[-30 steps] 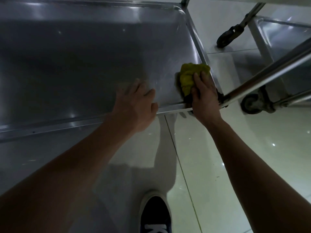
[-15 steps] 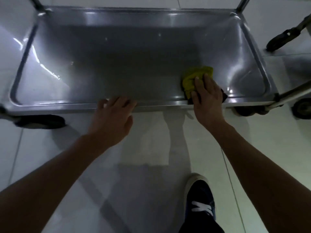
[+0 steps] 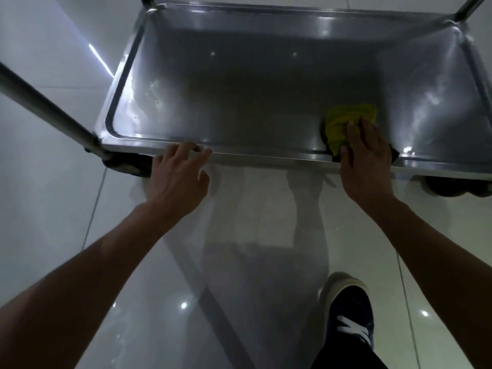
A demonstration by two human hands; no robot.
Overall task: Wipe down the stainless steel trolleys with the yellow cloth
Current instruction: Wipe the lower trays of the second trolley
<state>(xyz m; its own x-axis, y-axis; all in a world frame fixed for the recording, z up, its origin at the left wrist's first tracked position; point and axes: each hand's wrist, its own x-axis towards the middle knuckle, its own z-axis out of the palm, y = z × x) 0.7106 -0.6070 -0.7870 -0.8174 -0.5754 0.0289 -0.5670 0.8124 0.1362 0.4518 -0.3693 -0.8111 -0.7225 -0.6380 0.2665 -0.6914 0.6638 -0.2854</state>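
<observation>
Yellow cloth [image 3: 348, 121] lies bunched on the trolley shelf [image 3: 253, 83] against its near rim, right hand [image 3: 364, 153] pressing it flat-fingered. Left hand [image 3: 178, 177] hooks curled fingers over that rim. Likely risks: the castered trolley rolling under a hard push, or fingers catching the rim's edge.

commercial kitchen or utility room: steel trolley [image 3: 266, 83], glossy tiles [image 3: 266, 235]
</observation>
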